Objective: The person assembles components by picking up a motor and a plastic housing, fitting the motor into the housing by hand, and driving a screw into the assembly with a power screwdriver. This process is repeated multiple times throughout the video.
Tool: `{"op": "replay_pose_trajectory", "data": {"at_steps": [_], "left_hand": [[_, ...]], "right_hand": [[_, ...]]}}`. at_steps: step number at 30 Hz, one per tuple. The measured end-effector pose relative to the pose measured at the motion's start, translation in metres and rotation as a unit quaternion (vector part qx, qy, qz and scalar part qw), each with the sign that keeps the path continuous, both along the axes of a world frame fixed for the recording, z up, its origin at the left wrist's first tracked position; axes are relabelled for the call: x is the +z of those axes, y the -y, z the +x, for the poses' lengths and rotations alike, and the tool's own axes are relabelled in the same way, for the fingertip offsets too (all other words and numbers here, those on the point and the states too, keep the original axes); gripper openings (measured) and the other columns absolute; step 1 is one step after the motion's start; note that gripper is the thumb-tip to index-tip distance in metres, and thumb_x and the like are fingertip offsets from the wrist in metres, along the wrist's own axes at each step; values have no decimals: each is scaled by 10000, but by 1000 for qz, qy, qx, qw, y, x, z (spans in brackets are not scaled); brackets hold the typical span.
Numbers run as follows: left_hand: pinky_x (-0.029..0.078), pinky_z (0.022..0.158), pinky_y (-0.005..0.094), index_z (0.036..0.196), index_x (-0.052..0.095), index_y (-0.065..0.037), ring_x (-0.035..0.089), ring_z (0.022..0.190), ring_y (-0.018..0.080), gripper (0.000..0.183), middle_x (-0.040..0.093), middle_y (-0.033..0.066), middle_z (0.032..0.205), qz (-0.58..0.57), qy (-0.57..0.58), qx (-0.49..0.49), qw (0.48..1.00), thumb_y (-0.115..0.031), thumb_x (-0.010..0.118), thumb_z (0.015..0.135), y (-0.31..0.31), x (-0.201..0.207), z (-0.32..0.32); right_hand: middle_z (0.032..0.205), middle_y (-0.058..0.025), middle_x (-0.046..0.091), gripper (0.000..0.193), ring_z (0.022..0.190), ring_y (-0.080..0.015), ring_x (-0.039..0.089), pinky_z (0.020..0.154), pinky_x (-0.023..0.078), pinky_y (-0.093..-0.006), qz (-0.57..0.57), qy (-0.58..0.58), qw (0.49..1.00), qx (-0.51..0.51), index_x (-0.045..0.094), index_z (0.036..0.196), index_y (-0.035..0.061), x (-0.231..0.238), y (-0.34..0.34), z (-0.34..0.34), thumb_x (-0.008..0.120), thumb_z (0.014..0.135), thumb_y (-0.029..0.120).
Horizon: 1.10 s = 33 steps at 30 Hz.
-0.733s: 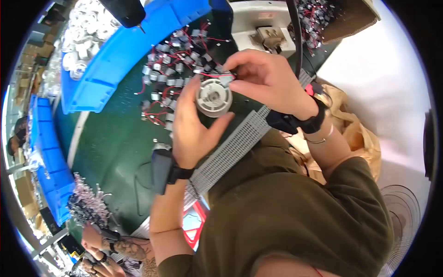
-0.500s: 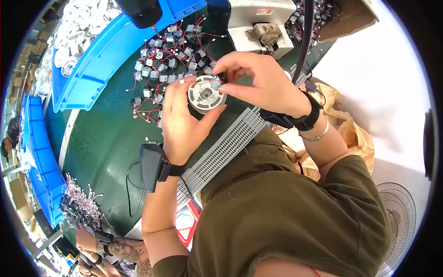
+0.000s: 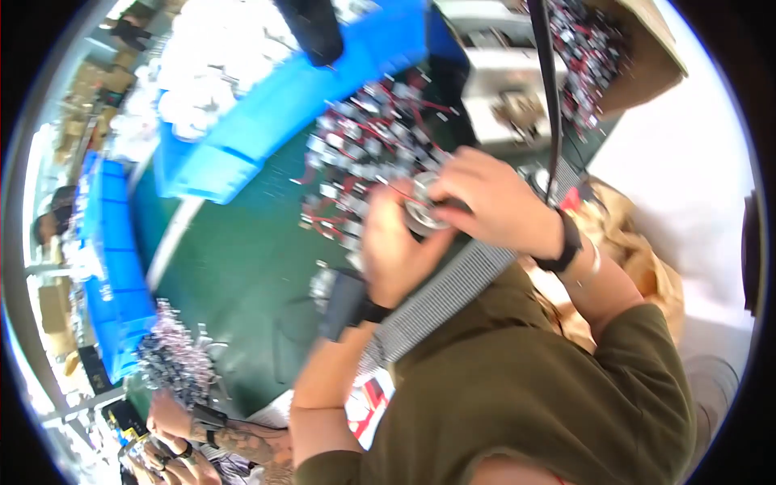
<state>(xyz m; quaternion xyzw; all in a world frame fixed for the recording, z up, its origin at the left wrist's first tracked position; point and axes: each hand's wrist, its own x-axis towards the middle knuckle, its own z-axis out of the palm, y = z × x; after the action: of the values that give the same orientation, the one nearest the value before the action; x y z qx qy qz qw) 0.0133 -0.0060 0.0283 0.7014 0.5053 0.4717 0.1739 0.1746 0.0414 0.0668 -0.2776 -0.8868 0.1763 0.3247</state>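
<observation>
A round white plastic housing [image 3: 421, 217] sits in my left hand [image 3: 394, 246], whose fingers and thumb wrap round its side. My right hand [image 3: 499, 202] is at the housing's upper right, its thumb and fingers pinched together at the rim. A small motor with red wires showed between these fingers a moment ago; motion blur now mostly hides it. Just beyond both hands lies a heap of small grey motors [image 3: 368, 141] with red wires, loose on the green tabletop [image 3: 234, 275].
Blue bins [image 3: 234, 158] [image 3: 117, 259] stand at the left, one beside white parts [image 3: 218, 65]. A dark tool [image 3: 311, 32] hangs above. A pale machine [image 3: 509, 105], a carton [image 3: 643, 77] and a perforated strip [image 3: 444, 303] lie around. Another person's hand [image 3: 170, 416] is by a wire pile [image 3: 178, 356].
The whole view has shifted, so the bench appears further right and lower, and is blurred. My right-hand fingers have closed in over the housing, while my left hand keeps hold of it.
</observation>
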Motion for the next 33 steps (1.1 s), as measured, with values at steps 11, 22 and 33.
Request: {"op": "replay_pose_trajectory", "data": {"at_steps": [11, 22, 33], "left_hand": [[443, 825, 421, 1155, 496, 15, 542, 943, 357, 567, 548, 184, 1060, 95, -70, -16, 993, -163, 759, 685, 14, -15, 0], [459, 752, 409, 1050, 622, -59, 555, 885, 339, 378, 559, 183, 1055, 119, -87, -54, 988, -126, 735, 695, 3, -16, -7], [463, 798, 408, 1085, 610, -73, 556, 944, 356, 419, 551, 194, 1110, 94, -83, -59, 990, -89, 738, 687, 11, -23, -9]], "right_hand": [[1070, -127, 553, 245, 1049, -283, 514, 920, 389, -331, -24, -157, 984, -78, 619, 958, 35, 29, 4, -2, 670, 724, 90], [1188, -147, 524, 645, 1105, -193, 501, 944, 394, -324, -100, -498, 862, -8, 384, 1276, -32, 126, -121, -95, 720, 761, 166], [764, -65, 552, 547, 652, -154, 542, 655, 449, -267, -292, -403, 860, 111, 406, 1221, 26, 113, -45, -8, 634, 734, 128]]}}
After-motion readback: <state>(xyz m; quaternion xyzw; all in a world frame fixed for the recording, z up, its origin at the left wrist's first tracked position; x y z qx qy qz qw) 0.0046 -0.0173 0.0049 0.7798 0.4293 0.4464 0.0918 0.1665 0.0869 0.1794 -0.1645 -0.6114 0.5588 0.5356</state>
